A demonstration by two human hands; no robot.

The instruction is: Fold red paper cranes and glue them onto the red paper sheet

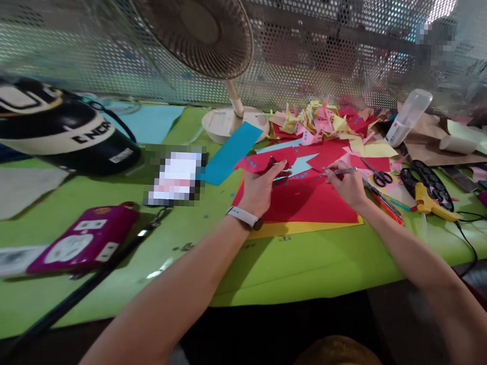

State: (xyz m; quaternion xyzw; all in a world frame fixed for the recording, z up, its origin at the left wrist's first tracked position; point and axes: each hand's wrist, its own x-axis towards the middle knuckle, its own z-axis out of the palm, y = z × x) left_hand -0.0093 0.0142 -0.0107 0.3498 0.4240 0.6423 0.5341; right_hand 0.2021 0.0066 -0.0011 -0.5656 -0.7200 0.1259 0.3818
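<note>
My left hand (260, 187), with a pale watch (244, 217) at its wrist, is closed on a piece of red paper (264, 159) dotted with small blue spots. In my right hand (348, 188) is a slim silver pen-like tool (344, 170), its exact kind too small to tell; its tip points left toward the cut paper. Beneath both hands lies a large red sheet (307, 204) on top of a yellow sheet (273, 230). Small blue bits are scattered between the hands, and light blue paper (303, 164) shows among the red pieces.
A blue paper strip (232, 154) lies beside a fan (236, 115). Behind are folded paper scraps (319, 121) and a clear bottle (410, 117). At right are scissors (376, 175) and a yellow glue gun (432, 202). A phone (177, 174), purple pouch (85, 240) and black bag (68, 126) are left.
</note>
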